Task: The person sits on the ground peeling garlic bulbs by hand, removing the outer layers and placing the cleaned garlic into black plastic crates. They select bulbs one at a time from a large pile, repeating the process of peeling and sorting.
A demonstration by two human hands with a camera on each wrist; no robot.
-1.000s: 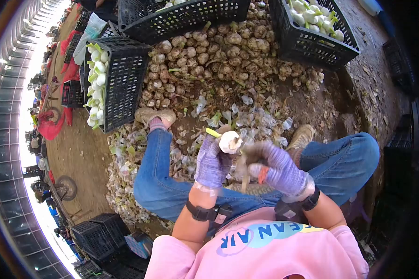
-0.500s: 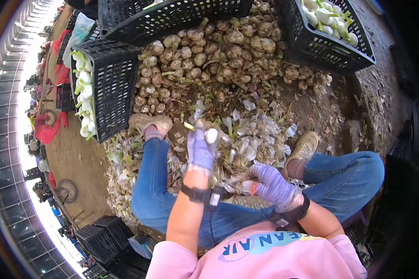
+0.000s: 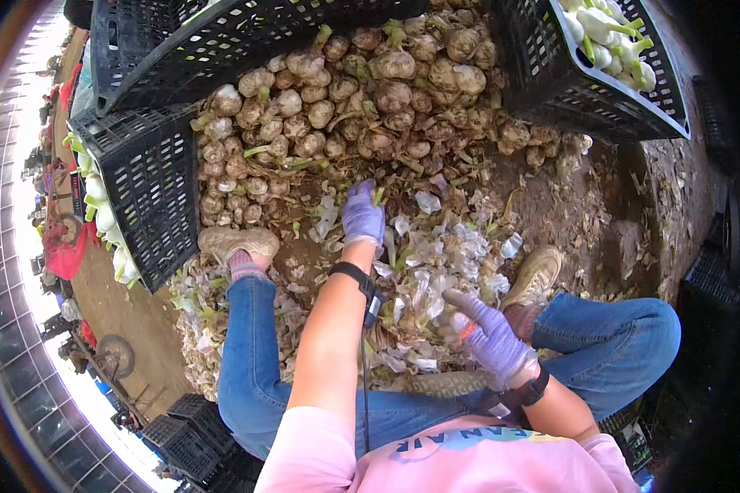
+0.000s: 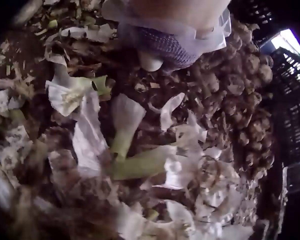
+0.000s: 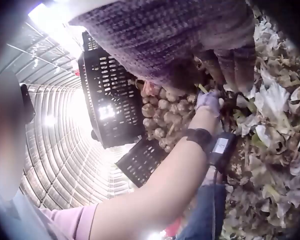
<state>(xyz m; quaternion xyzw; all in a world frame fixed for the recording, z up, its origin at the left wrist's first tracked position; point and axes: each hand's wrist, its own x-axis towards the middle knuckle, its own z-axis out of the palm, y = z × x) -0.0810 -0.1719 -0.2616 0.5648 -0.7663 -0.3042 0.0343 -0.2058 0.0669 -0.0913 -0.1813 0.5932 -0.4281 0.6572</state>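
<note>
Purple-gloved left hand point(image 3: 362, 217) — grasping garlic bulb point(image 4: 150, 61) | right hand point(image 3: 495, 341) above peels point(image 3: 452, 259) — grasp unclear

I see my left arm point(image 3: 322, 341) stretched well forward, the gloved left hand point(image 3: 363, 215) at its end with fingers curled. My right arm point(image 3: 563, 409) is bent nearer the torso, its gloved right hand point(image 3: 495, 343) loosely open, fingers angled forward and leftward.

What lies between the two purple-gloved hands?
Loose, papery white garlic skins lie between the left purple-gloved hand and the right purple-gloved hand, as the head view shows.
</note>
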